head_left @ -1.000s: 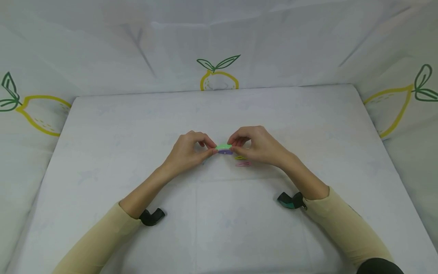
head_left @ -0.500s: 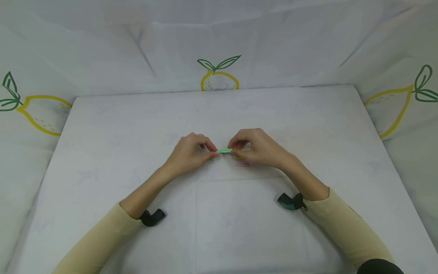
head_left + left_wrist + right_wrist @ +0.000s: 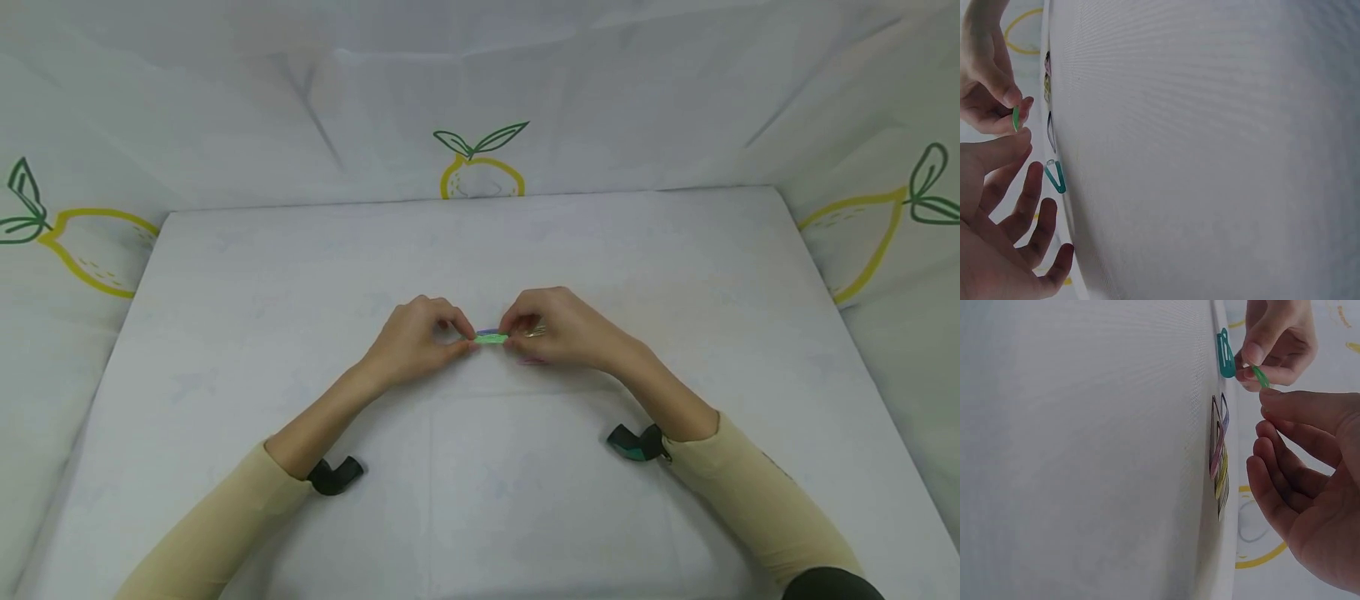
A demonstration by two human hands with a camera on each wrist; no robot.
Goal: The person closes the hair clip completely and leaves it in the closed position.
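A bright green snap hair clip (image 3: 492,339) is stretched between both hands in the head view. My left hand (image 3: 414,340) pinches its left end between thumb and index finger, the other fingers loosely bent. At the opposite end, my right hand (image 3: 562,327) pinches it the same way. Both wrist views show the green clip raised above the white cloth. Just beyond it lies a purple clip (image 3: 486,332). Below the left fingers rests a teal snap clip (image 3: 1056,177). Pink (image 3: 1215,447) and yellow (image 3: 1222,474) clips lie below the right hand, which partly covers them in the head view.
A pale clip (image 3: 1225,503) lies beside the yellow one. White cloth covers the table (image 3: 487,492), and white curtains with lemon prints (image 3: 482,177) stand around its back and sides. Black wrist devices (image 3: 335,475) sit at both cuffs.
Both hands have come slightly nearer the person with the green clip between them. It has passed from the far side of the purple clip to the near side in the head view.
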